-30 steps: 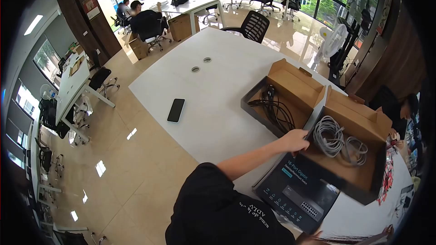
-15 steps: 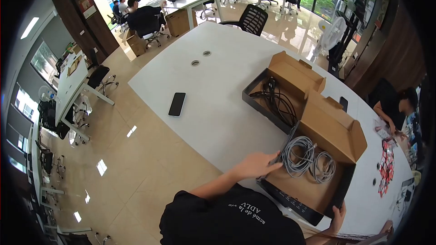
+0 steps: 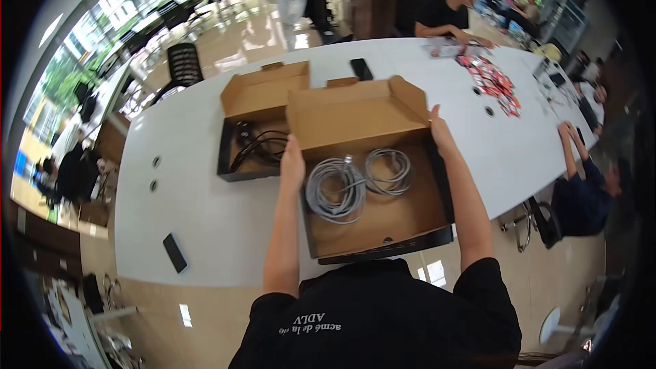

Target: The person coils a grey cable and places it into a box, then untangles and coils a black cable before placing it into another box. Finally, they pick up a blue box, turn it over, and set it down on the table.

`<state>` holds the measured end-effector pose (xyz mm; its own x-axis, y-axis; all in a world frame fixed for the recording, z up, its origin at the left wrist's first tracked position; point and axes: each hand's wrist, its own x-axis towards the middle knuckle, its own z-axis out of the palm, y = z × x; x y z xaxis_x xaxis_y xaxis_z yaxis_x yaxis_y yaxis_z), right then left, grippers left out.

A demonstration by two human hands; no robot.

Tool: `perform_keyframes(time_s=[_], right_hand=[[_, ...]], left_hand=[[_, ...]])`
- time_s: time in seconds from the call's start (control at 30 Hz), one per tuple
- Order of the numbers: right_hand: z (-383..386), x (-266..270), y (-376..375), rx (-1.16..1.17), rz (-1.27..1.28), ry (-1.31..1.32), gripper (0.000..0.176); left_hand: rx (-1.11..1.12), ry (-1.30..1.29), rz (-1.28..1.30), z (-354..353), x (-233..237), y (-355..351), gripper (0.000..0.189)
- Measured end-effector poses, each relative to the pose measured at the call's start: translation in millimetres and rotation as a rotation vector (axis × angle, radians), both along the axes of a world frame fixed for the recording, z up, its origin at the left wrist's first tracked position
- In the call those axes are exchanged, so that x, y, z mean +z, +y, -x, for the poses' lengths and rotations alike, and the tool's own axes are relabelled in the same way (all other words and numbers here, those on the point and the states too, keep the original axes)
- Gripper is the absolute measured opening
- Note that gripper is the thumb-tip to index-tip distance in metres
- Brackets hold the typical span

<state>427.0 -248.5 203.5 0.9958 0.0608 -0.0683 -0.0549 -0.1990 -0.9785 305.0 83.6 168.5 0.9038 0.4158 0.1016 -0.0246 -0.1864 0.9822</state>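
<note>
An open cardboard box (image 3: 417,212) with dark outer walls and a brown inside sits in front of me at the table edge. Inside lie two coils of grey cable: a larger coil (image 3: 335,191) at the left and a smaller coil (image 3: 388,172) beside it. My left hand (image 3: 292,164) grips the box's left side near the lid hinge, fingers partly hidden. At the right rear, my right hand (image 3: 441,131) is closed at the edge of the raised lid (image 3: 359,115). A second open box (image 3: 266,89), holding black cables (image 3: 260,150), stands just left of my left hand.
Both boxes rest on a large white table (image 3: 205,232). A phone (image 3: 175,253) lies at the left, another phone (image 3: 361,69) behind the lids. Red-and-white packets (image 3: 488,82) are spread at the right. A person (image 3: 447,10) sits across; another person (image 3: 581,191) sits at the right.
My view has swung to the right. My left hand has gone from the box's near left side to its far left side, and my right hand from the near corner to the lid's right edge.
</note>
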Motion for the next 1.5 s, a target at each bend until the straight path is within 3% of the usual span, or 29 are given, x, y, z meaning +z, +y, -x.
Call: perform_keyframes(time_s=[0.03, 0.07, 0.17, 0.23, 0.33, 0.47, 0.57, 0.63, 0.67, 0.7, 0.73, 0.8, 0.83, 0.9, 1.03, 1.13, 1.17, 1.23, 1.37, 1.5], right_hand=[[4, 2, -1, 0.011, -0.085, -0.012, 0.076], [4, 2, -2, -0.009, -0.093, 0.005, 0.075], [0, -1, -11, -0.033, -0.175, 0.053, 0.059], [1, -7, -14, 0.053, -0.331, -0.062, 0.049], [8, -6, -19, 0.147, -0.621, -0.024, 0.047], [6, -11, -33, 0.38, -0.658, -0.053, 0.051], [5, -19, -44, 0.534, -0.738, -0.075, 0.055], [6, -24, -52, 0.587, -0.754, -0.135, 0.061], [0, -40, -60, 0.541, -0.714, -0.033, 0.057], [-1, -45, -59, 0.492, -0.673, 0.068, 0.054], [0, -51, -57, 0.509, -0.803, 0.028, 0.046], [17, -37, -60, 0.57, -0.812, -0.025, 0.039], [43, 8, -54, 0.615, -0.689, -0.034, 0.038], [35, -5, -65, 0.543, -0.662, 0.047, 0.04], [75, 19, -55, 0.243, -0.778, 0.196, 0.054], [108, 11, -57, 0.31, -0.758, 0.01, 0.064], [95, -12, -77, 0.422, -0.477, -0.035, 0.067], [107, -4, -72, 0.314, -0.298, -0.001, 0.069], [115, -17, -79, 0.273, -0.222, 0.04, 0.068], [139, -11, -80, 0.064, 0.071, 0.036, 0.052]], left_hand=[[0.028, 0.046, -0.012, -1, -5, 5, 0.064], [-0.009, -0.069, 0.103, -1, -7, 3, 0.061], [-0.103, -0.238, 0.277, -6, -13, 7, 0.061], [-0.003, -0.286, 0.28, -6, -16, 5, 0.054], [-0.039, -0.38, 0.306, -7, -19, 6, 0.048], [-0.253, -0.465, 0.538, -4, -35, 18, 0.045], [-0.092, -0.515, 0.315, -2, -46, 17, 0.042], [0.031, -0.346, 0.457, 9, -56, 21, 0.043], [0.092, -0.26, 0.525, 12, -60, 23, 0.043], [-0.23, -0.35, 0.825, 9, -59, 23, 0.043], [-0.563, -0.432, 1.116, 5, -59, 22, 0.044], [-0.75, -0.479, 1.208, 9, -59, 19, 0.044], [-0.593, -0.45, 1.018, 22, -49, 12, 0.043], [-0.283, -0.383, 0.634, 51, -20, -7, 0.042], [-0.452, -0.302, 0.618, 90, 38, -34, 0.05], [-0.436, -0.304, 0.68, 99, 34, -38, 0.054], [-0.429, -0.256, 0.649, 96, 31, -36, 0.056], [-0.427, -0.151, 0.585, 87, 19, -24, 0.061], [-0.4, -0.155, 0.572, 74, 12, -22, 0.062], [-0.314, -0.114, 0.498, 91, 1, -19, 0.056]])
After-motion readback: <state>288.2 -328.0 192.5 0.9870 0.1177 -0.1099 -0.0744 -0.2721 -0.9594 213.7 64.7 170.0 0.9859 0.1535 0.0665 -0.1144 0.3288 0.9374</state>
